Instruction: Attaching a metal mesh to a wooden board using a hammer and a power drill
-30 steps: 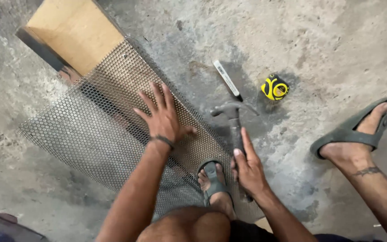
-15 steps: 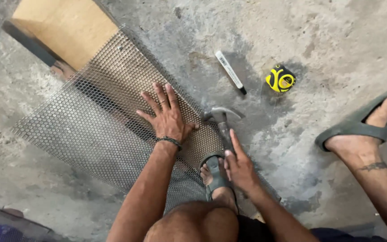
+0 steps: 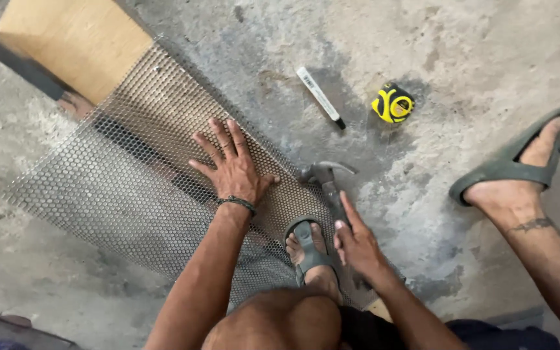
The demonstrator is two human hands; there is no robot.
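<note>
A perforated metal mesh sheet (image 3: 144, 188) is spread on the concrete floor (image 3: 461, 58), partly laid over a wooden board (image 3: 72, 45). It is judged thin, light and springy, with sharp cut edges, best gripped at a border. The left hand (image 3: 231, 168) is pressed flat on it, fingers spread, arm extended. The right hand (image 3: 358, 243) is loosely closed around the handle of a claw hammer (image 3: 328, 185), beside a sandalled foot (image 3: 311, 253) planted on the mesh.

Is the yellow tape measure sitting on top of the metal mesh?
No, the yellow tape measure lies on the bare concrete floor, well apart from the mesh that the left hand presses flat.
</note>
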